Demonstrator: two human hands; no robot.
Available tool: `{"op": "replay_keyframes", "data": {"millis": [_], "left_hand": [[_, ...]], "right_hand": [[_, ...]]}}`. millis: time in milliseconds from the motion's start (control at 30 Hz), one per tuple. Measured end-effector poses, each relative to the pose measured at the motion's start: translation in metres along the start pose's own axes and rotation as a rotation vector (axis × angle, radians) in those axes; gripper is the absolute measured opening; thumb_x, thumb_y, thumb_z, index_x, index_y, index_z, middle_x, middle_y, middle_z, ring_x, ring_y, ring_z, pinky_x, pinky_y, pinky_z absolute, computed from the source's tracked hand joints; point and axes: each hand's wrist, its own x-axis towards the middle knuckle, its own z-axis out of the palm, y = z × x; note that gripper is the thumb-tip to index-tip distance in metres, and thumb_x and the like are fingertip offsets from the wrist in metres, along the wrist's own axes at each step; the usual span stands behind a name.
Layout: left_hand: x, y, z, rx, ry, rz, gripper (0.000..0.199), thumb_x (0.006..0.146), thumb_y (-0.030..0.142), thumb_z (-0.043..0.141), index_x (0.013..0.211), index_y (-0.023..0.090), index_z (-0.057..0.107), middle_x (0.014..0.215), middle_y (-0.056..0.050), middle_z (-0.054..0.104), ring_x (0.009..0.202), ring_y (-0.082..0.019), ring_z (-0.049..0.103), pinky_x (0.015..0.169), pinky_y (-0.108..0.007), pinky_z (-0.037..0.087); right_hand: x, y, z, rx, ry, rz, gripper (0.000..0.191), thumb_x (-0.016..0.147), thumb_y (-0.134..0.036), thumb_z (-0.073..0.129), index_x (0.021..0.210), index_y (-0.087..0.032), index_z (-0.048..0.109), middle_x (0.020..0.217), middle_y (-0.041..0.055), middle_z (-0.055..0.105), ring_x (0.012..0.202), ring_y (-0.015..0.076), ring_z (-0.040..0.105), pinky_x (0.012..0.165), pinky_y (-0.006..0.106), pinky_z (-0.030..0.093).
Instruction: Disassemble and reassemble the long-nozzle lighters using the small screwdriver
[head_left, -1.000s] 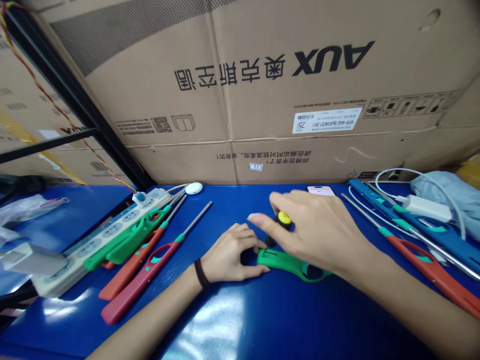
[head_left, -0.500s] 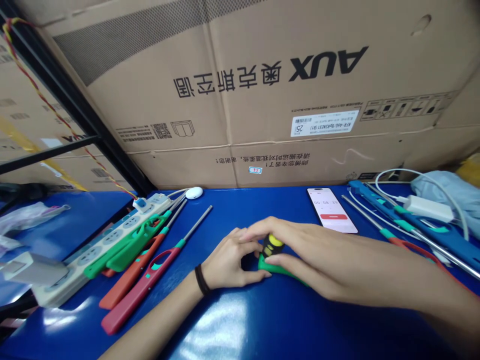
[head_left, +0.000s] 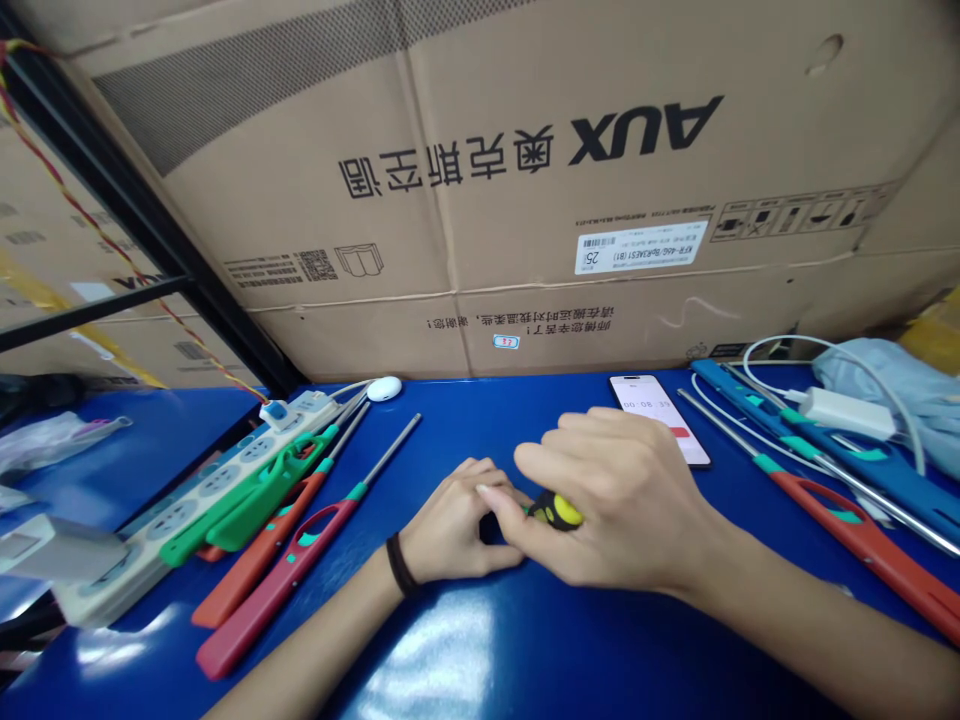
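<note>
Head view: the right hand (head_left: 611, 505) is curled around the driver (head_left: 556, 510), whose black-and-yellow handle lies tilted between thumb and fingers, yellow end toward the palm. The driver is over the middle of the table (head_left: 600, 655), just beside the left hand (head_left: 461, 525); its tip is hidden. The left hand rests low with fingers bent and thumb extended toward the driver; whether it grips anything cannot be determined, as its fingertips are covered. The phone (head_left: 637, 393) lies beyond the right hand. To the right lie an orange lighter (head_left: 862, 545) and a blue lighter (head_left: 874, 458); to the left, a red lighter (head_left: 251, 625) lies near the power strip (head_left: 169, 522). Handling: the driver is judged light, stiff and not fragile. The black section appears to be a grip surface and should resist slipping; the yellow end looks smoother. Take hold around the black section, thumb opposed to the forefinger, with the yellow end against the palm for turning or pressure.
</note>
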Motion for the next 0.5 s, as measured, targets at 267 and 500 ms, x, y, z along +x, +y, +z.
{"op": "replay_keyframes", "data": {"millis": [267,500], "left_hand": [[0.0,0.006,-0.003,0.037,0.005,-0.022,0.029,0.073,0.04,0.069,0.094,0.021,0.064,0.086,-0.003,0.067,0.088,-0.023,0.06,0.086,-0.038,0.044],[0.002,0.006,-0.005,0.01,-0.032,-0.017,0.026,0.074,0.039,0.067,0.092,0.019,0.064,0.087,-0.005,0.066,0.087,-0.022,0.06,0.084,-0.037,0.046]], "right_hand": [[0.005,0.014,0.002,0.425,-0.157,0.135,0.012,0.09,-0.026,0.05,0.097,-0.021,0.058,0.1,0.0006,0.064,0.091,0.0133,0.058,0.075,0.024,0.044],[0.002,0.013,-0.024,0.681,-0.491,0.206,0.029,0.072,-0.005,0.053,0.095,-0.022,0.047,0.098,0.0006,0.055,0.082,0.0124,0.055,0.068,0.023,0.047]]}}
